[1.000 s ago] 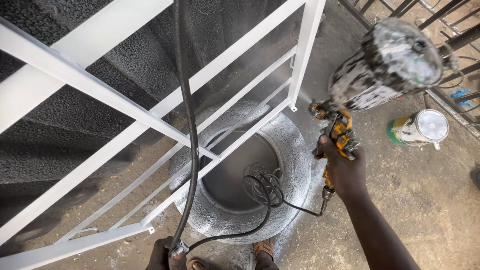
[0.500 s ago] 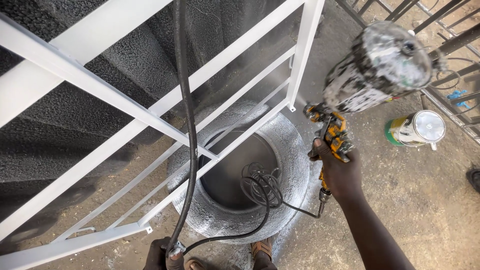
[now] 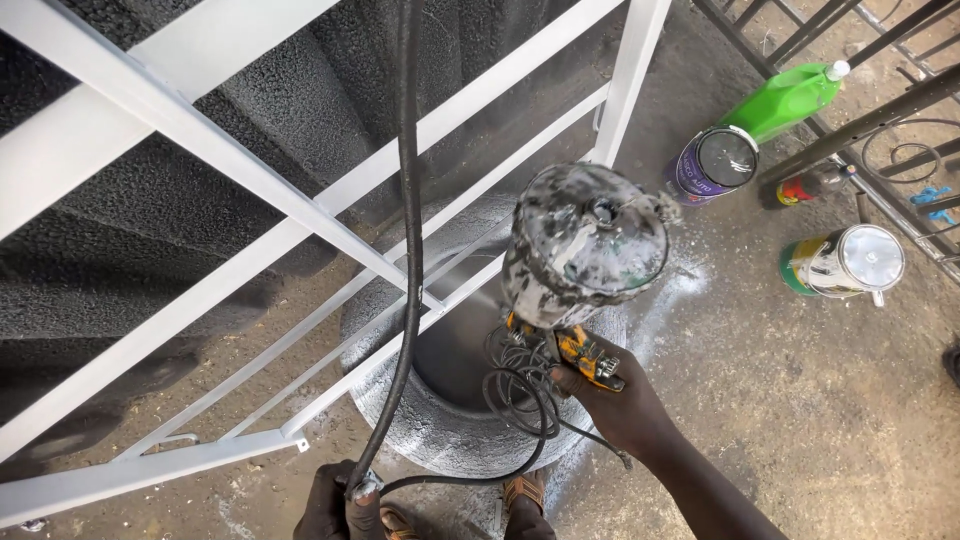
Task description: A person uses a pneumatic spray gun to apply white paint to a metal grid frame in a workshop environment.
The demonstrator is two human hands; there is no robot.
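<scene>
Two hands, one spray gun, one hose, over a paint-flecked tyre [image 3: 420,430].
Right hand [image 3: 610,400] grips the spray gun [image 3: 580,260] above the tyre; left hand [image 3: 340,505], before it, clasps the black hose [image 3: 405,250]. Beyond: two tins [image 3: 715,160], one green bottle [image 3: 785,100].

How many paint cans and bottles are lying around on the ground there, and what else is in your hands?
Paint cans: 2, one purple, one green and yellow
Green bottle: 1
Spray gun in right hand: 1
Black hose in left hand: 1
Total: 5
</scene>
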